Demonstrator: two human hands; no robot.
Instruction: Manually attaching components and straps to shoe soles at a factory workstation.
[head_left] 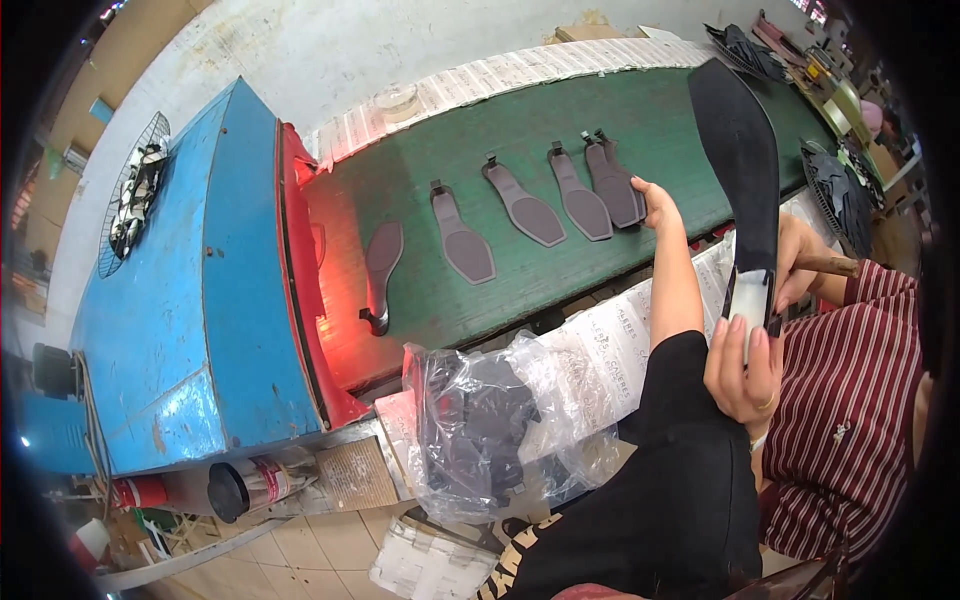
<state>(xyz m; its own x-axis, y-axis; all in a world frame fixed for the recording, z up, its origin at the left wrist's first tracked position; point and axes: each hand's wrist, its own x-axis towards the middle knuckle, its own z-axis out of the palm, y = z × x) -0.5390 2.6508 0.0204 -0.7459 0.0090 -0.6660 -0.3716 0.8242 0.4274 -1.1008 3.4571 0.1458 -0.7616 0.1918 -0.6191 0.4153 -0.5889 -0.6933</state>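
Note:
My right arm, in a black sleeve, reaches over the green belt. My right hand is closed at the near edge of a dark heeled shoe sole, the thumb on its rim. That sole overlaps another, whose heel tip shows beside it. Further left lie more soles: one close by, one, one, and one on its side near the red-lit opening. My left hand is out of view. At right, a co-worker's hands hold a long black sole and a wooden stick.
A blue machine housing with red flaps stands at left, a wire basket on top. A clear plastic bag with black pieces lies at the near edge. Wire trays with dark pieces sit at right, beyond the striped-shirted co-worker.

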